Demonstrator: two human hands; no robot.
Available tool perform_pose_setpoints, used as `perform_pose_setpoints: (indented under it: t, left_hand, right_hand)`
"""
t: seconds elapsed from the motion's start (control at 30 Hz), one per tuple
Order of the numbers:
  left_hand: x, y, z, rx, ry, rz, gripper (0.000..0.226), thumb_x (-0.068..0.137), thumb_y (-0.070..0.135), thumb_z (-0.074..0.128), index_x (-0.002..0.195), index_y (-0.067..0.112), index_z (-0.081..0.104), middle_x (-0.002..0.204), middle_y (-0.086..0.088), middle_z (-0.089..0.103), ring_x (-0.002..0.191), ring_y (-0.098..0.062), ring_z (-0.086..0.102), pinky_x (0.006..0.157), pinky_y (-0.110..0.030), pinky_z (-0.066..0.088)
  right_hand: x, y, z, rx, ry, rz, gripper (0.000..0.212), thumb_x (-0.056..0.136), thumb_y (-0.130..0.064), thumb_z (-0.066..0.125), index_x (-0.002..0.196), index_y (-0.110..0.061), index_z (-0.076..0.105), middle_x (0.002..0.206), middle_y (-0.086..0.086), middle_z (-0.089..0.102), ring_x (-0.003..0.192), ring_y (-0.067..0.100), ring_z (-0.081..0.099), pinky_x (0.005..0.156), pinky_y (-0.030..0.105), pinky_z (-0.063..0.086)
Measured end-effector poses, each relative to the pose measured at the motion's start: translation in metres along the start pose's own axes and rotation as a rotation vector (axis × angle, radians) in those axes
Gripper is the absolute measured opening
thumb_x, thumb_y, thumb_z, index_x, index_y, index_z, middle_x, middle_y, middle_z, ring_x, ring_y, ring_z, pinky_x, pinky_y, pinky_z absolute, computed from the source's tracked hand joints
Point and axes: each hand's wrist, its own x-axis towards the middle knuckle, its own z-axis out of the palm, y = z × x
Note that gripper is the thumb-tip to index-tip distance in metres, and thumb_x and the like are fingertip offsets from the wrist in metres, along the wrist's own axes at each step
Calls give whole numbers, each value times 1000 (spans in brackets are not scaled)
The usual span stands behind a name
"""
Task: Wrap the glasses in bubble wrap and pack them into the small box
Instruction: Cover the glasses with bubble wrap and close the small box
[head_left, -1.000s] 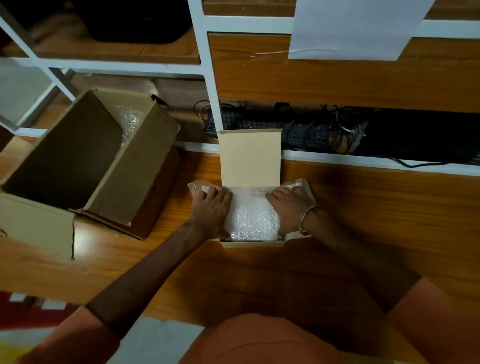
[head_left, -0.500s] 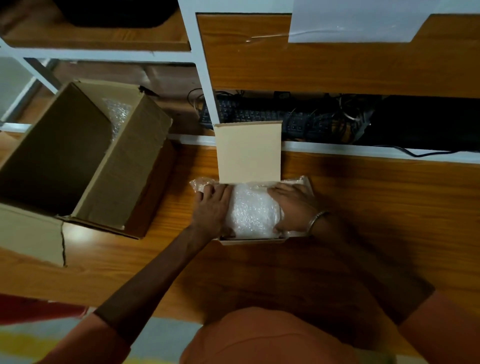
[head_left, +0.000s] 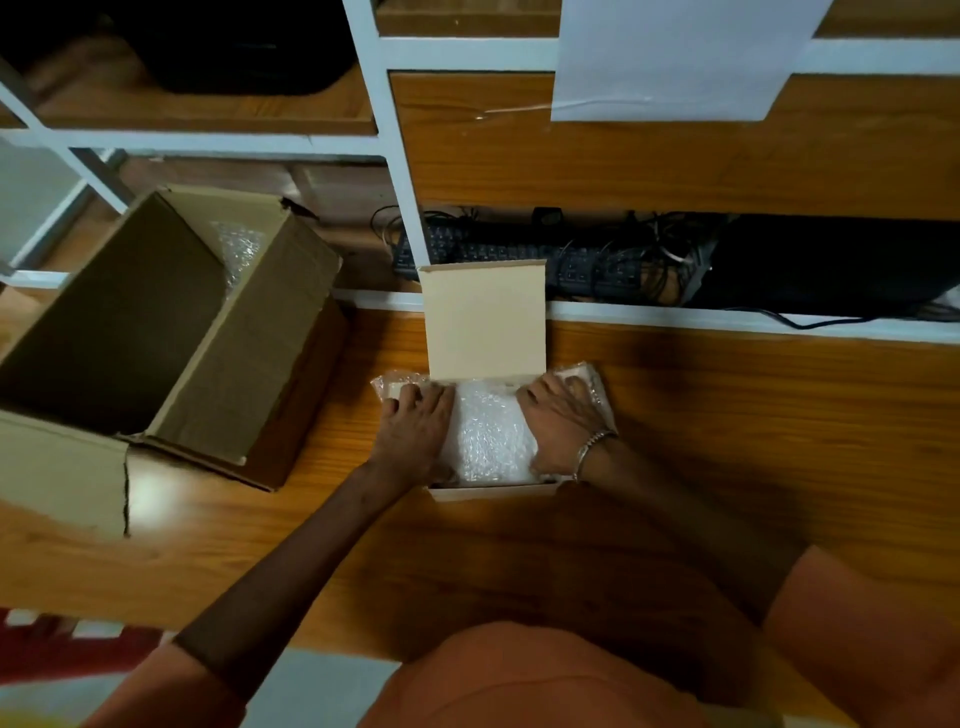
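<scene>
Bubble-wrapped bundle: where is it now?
Head view, centre: the bubble-wrapped bundle sits in the small box, between the left hand and right hand.

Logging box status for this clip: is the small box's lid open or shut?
Open. The small box has its lid standing upright behind the bubble-wrapped bundle.

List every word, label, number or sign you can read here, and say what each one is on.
None can be read.
White sheet on the shelf frame: blank on the side that shows.
Small box lid flap: plain, no print.
Large cardboard box: no marking visible.
Keyboard on the shelf: key legends too small and dark to read.
</scene>
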Motion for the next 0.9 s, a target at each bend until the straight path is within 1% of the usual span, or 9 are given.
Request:
perform_pose_setpoints:
  t: [0.13,0.27,0.4,0.5,0.57,0.63,0.77,0.83,0.9]
  left_hand:
    - [-15,-21,0,-507,135,9,95,88,71,69,165,33,29,173,6,30,156,-30,22,116,-56,27]
    - [-30,-32,21,-659,486,-281,79,89,76,46,153,29,50,162,-6,46,148,-42,36,113,-54,31]
    - [-30,-41,38,-1188,198,-704,114,85,85,55,167,15,21,169,-19,33,153,-43,34,123,-61,32]
    - [-26,-43,42,-1650,104,-794,103,92,75,60,166,15,21,155,-16,51,133,-38,59,103,-54,55]
    - [-26,-43,43,-1690,99,-776,97,88,74,64,158,13,35,145,-12,60,116,-29,67,81,-42,59]
    - [-28,-42,43,-1676,140,-738,86,87,66,75,148,12,49,134,-12,68,99,-21,71,67,-35,56]
    - [-36,-35,27,-1618,413,-664,31,90,24,85,113,13,68,91,5,79,83,-15,72,68,-32,54]
    - [-41,-32,14,-1455,526,-687,55,85,29,89,129,12,62,108,1,73,100,-22,69,79,-37,57]
    - [-47,-30,9,-1290,583,-643,69,84,40,88,140,15,56,124,-3,67,109,-24,66,88,-43,59]
  right_hand:
    - [-18,8,12,227,145,70,96,76,-41,83,159,-30,36,169,-1,30,161,24,9,129,54,-2]
    - [-35,23,17,708,426,372,74,80,-62,76,144,-35,53,150,-5,48,140,22,47,109,51,46]
    - [-48,27,14,1404,391,635,62,96,-59,67,144,-20,58,137,5,65,123,27,64,90,37,53]
    - [-52,34,17,1642,150,724,59,94,-73,55,126,-25,64,119,3,70,106,27,69,77,34,56]
    - [-54,40,21,1772,-69,857,82,72,-93,61,126,-32,61,125,6,67,111,31,65,79,45,61]
    - [-54,47,28,1850,-184,882,91,67,-96,63,131,-31,65,120,7,70,108,30,65,69,39,61]
    - [-57,52,15,1927,-28,899,42,91,-45,77,114,-10,73,104,11,75,91,27,70,71,35,53]
    - [-58,58,9,1896,60,868,39,88,-27,82,119,-6,72,100,12,75,82,30,72,71,37,57]
    - [-59,57,-2,1731,204,874,53,88,-21,84,135,-14,60,111,7,68,94,31,69,83,45,59]
